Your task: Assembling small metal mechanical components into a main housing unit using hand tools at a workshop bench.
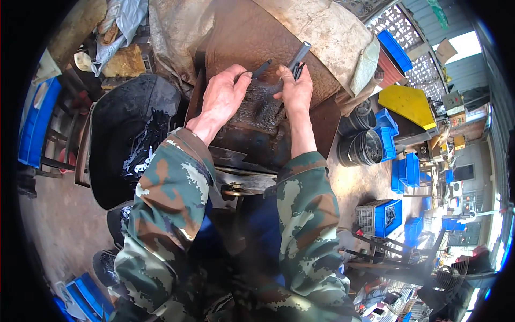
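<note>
My left hand [222, 95] pinches one end of a small dark metal piece [262, 68], which sticks out to the right past the fingertips. My right hand [298, 92] is closed around several dark metal bars [301, 52], with their ends showing above the thumb and fingers. The two hands are a short way apart over a wet, dirt-caked brown work surface [252, 115] of a machine. The exact kind of the metal pieces cannot be made out. To the left stands a large black tub [104, 134] holding many loose dark metal parts [144, 144].
A stained cloth sheet [322, 40] drapes over the machine's far right side. Black buckets [360, 149] and blue bins [405, 172] stand on the floor at the right. A yellow panel [406, 104] lies beyond them. Another blue bin [40, 123] sits at the far left.
</note>
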Motion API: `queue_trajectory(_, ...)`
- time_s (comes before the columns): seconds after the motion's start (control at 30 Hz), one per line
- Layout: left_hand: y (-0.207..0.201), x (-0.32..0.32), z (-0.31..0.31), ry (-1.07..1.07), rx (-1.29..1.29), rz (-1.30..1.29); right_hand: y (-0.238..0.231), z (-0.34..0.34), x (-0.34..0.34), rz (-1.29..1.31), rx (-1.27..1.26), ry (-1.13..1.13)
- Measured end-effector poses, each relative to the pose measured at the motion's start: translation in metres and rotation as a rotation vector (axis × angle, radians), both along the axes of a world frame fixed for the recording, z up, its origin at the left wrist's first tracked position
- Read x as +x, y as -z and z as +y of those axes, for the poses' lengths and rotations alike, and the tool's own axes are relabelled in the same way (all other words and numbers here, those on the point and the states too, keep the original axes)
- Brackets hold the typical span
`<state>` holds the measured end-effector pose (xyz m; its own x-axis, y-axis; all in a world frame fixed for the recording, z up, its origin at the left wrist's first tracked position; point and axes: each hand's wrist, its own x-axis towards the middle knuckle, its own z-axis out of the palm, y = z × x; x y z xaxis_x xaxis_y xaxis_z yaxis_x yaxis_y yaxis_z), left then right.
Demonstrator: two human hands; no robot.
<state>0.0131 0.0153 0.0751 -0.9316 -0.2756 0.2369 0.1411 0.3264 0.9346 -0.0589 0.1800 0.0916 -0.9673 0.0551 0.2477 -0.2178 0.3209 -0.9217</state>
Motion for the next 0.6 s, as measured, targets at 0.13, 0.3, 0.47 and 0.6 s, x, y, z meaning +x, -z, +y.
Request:
queue_trajectory(0.13,-0.002,0.000,-0.001,0.003,-0.008,0.001,-0.004,-0.003,0.002,-0.022,0.003,0.002)
queue_trajectory(0.3,-0.006,0.004,-0.003,0.003,-0.036,-0.002,-0.005,-0.005,0.004,-0.029,-0.009,-0.005)
queue_trajectory(0.47,0.001,0.000,0.006,0.028,-0.028,0.004,-0.007,0.006,0.007,-0.034,0.023,0.022)
queue_trajectory(0.6,-0.004,0.005,0.002,0.006,-0.022,0.004,-0.009,0.000,0.009,-0.035,0.044,0.012)
